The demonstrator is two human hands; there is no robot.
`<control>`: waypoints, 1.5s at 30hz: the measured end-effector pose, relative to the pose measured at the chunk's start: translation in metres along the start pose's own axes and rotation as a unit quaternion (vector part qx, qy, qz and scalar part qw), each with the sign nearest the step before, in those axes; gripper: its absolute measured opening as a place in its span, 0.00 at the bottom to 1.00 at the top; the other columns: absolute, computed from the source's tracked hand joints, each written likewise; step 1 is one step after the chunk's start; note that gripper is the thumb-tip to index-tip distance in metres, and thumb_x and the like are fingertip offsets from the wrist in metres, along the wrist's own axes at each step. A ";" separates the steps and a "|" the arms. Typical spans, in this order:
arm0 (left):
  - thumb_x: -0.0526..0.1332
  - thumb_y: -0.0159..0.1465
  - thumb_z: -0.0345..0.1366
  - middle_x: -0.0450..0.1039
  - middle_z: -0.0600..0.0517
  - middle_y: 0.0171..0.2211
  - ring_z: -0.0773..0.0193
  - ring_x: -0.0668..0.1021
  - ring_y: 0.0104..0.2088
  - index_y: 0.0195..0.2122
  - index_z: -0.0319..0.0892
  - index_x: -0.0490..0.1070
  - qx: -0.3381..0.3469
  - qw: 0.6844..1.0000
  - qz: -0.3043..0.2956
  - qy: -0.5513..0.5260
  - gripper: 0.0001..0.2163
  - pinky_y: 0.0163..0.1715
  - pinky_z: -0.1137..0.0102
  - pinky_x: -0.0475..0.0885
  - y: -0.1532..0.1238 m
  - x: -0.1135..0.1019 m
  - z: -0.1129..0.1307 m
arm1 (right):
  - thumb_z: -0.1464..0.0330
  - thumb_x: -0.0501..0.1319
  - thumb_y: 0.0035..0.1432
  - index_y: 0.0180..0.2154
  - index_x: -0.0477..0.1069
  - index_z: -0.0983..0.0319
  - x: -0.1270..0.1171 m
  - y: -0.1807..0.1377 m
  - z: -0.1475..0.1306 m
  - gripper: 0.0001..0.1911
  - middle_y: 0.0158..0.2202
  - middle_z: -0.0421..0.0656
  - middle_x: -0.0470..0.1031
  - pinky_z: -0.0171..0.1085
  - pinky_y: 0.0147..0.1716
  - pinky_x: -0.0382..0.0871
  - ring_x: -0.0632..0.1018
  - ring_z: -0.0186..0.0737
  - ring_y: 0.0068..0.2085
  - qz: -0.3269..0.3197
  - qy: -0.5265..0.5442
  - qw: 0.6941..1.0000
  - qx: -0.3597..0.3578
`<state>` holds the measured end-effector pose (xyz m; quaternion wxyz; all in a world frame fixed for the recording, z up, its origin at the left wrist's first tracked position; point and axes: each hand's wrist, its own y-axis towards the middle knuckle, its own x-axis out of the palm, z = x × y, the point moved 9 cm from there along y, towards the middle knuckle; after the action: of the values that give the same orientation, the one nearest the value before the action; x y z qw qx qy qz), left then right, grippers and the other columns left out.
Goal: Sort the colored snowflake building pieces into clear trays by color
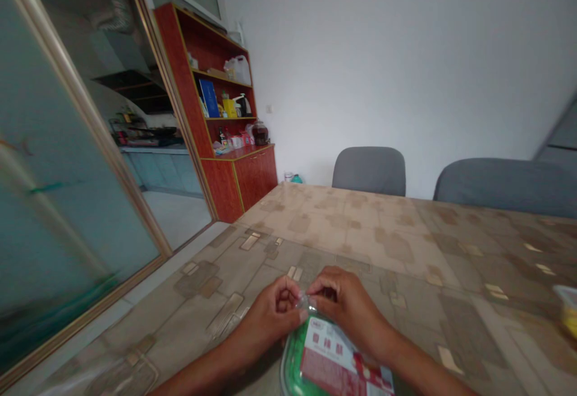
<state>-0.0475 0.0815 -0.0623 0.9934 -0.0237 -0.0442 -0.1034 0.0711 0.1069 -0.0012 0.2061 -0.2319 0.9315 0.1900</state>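
The left hand [280, 309] and the right hand [340, 297] meet at the near edge of the scene, fingers curled and thumbs forward, both pinching the clear plastic corner [303, 303] of a green container [294, 363]. The fingertips of the two hands lie close together; whether they touch one another cannot be told. The container rests near, between the forearms, its lower part cut off by the frame and its right side partly behind the right forearm. A white and dark-red label [333, 357] covers much of its top.

Beneath lies a table [315, 213] whose tan and brown covering bears a pattern of overlapping rectangles. At the far right of the near half, cut by the frame, stands a clear tub [568, 312] with yellow in it. Beyond the far edge of the table stand two grey chairs, one near the middle [369, 170] and one to the right [505, 185], before a pale wall [451, 59].

Far left of the chairs, a red-brown cabinet [255, 176] carries open shelves, with a blue panel [208, 98], a yellow object [229, 108] and a dark jar [260, 133] among the contents. On the left, a framed glass door [76, 191] adjoins an opening onto a kitchen with a dark range hood [135, 91] above a counter [164, 151].
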 end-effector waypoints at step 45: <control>0.73 0.51 0.46 0.72 0.51 0.22 0.72 0.73 0.19 0.28 0.34 0.76 -0.262 0.951 -0.131 -0.098 0.18 0.18 0.80 0.70 -0.019 0.021 -0.023 | 0.76 0.59 0.49 0.27 0.68 0.62 0.020 -0.005 -0.004 0.04 0.24 0.34 0.64 0.30 0.25 0.54 0.65 0.32 0.26 -0.144 -0.022 0.989 0.017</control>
<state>-0.0293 0.0575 -0.0828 0.9206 -0.2868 -0.1159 -0.2381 0.0568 0.0937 -0.0083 0.2555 -0.3555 0.8868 0.1478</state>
